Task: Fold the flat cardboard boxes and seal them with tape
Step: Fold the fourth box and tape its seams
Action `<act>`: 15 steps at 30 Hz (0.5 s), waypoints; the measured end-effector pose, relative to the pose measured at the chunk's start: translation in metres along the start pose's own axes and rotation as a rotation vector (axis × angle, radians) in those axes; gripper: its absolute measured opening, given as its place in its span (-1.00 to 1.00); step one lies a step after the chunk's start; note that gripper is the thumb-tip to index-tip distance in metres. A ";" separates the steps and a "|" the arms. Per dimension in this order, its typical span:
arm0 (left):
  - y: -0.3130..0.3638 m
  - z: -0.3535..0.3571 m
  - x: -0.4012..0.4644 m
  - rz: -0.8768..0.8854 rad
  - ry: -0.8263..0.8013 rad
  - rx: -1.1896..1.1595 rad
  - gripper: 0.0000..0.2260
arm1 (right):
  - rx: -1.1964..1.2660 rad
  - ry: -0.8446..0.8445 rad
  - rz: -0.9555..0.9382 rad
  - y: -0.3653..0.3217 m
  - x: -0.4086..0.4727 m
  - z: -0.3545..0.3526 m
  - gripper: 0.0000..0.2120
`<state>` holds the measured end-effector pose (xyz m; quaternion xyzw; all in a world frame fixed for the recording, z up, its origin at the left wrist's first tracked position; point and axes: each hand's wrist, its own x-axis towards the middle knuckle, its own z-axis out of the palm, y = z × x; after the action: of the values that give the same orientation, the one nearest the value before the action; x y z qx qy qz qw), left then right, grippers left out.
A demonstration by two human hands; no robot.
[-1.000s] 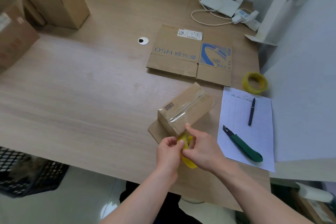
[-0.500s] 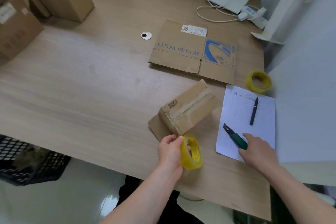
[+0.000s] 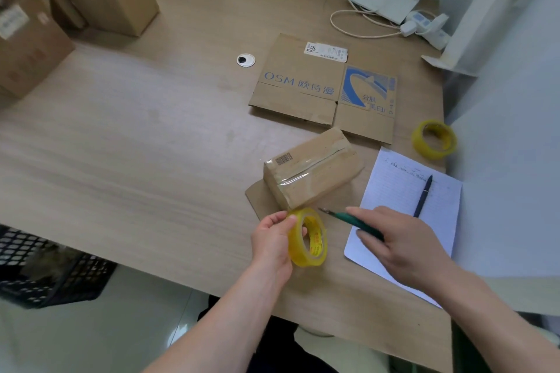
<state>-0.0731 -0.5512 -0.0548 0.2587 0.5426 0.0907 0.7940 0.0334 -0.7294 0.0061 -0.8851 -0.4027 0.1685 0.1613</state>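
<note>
One box taped, one still flat

My left hand point(image 3: 272, 239) pinches the tape roll point(image 3: 307, 238) just in front of the box point(image 3: 312, 172). My right hand point(image 3: 403, 239) holds the knife point(image 3: 351, 219), its tip by the roll. I think the tape needs cutting next. Behind the box lies a flat box point(image 3: 303, 85), not folded yet.

an office: wooden desk point(image 3: 121, 136), router point(image 3: 383, 1), notepad point(image 3: 406, 206)
</note>
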 end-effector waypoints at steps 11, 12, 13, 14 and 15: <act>0.005 -0.002 0.010 -0.050 0.030 0.009 -0.89 | -0.282 -0.162 -0.084 -0.023 0.040 -0.002 -0.65; 0.006 -0.002 0.011 -0.054 0.025 0.016 -0.87 | -0.292 -0.159 -0.091 -0.024 0.041 -0.002 -0.65; 0.007 -0.003 0.012 -0.057 0.023 0.024 -0.86 | -0.297 -0.159 -0.097 -0.023 0.042 -0.002 -0.65; 0.008 -0.003 0.012 -0.059 0.023 0.033 -0.86 | -0.284 -0.158 -0.101 -0.022 0.042 -0.003 -0.65; 0.008 -0.003 0.013 -0.058 0.026 0.041 -0.87 | -0.241 -0.151 -0.099 -0.020 0.042 -0.005 -0.65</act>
<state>-0.0693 -0.5378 -0.0619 0.2580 0.5619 0.0599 0.7837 0.0484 -0.6856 0.0114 -0.8619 -0.4742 0.1769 0.0313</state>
